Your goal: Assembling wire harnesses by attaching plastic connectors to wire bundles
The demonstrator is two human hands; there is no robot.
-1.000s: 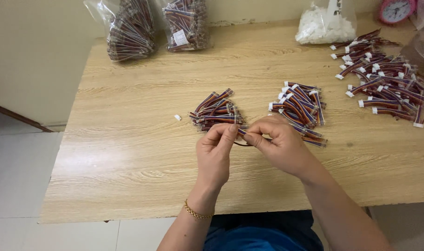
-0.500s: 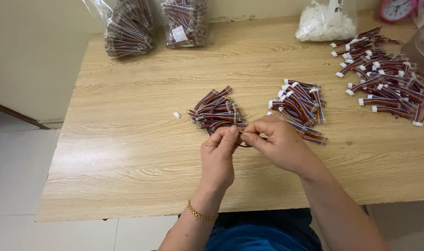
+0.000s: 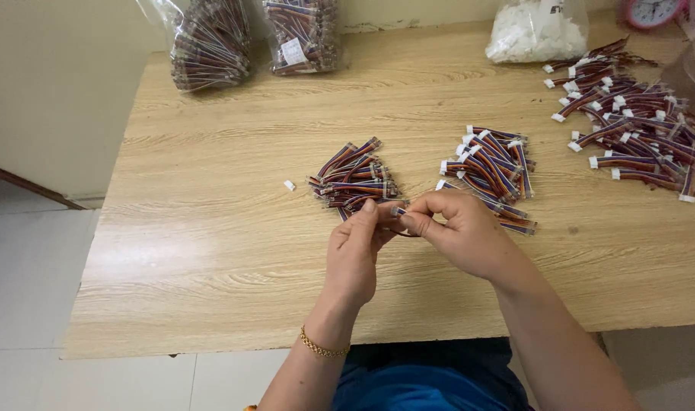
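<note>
Pinching one thin wire lead (image 3: pixel 397 217) just in front of the loose wire pile (image 3: pixel 355 180), the left hand (image 3: pixel 355 251) and right hand (image 3: pixel 458 232) close their fingertips on it; it looks light and limp, best held near its small end connector.

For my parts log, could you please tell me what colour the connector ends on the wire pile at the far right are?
White, clearest in the head view, on the far-right wire pile.

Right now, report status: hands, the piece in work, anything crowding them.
Left hand and right hand pinch one short wire lead between them. Loose wire pile just beyond fingertips, second pile beside right hand. Stray white connector apart, left.
</note>
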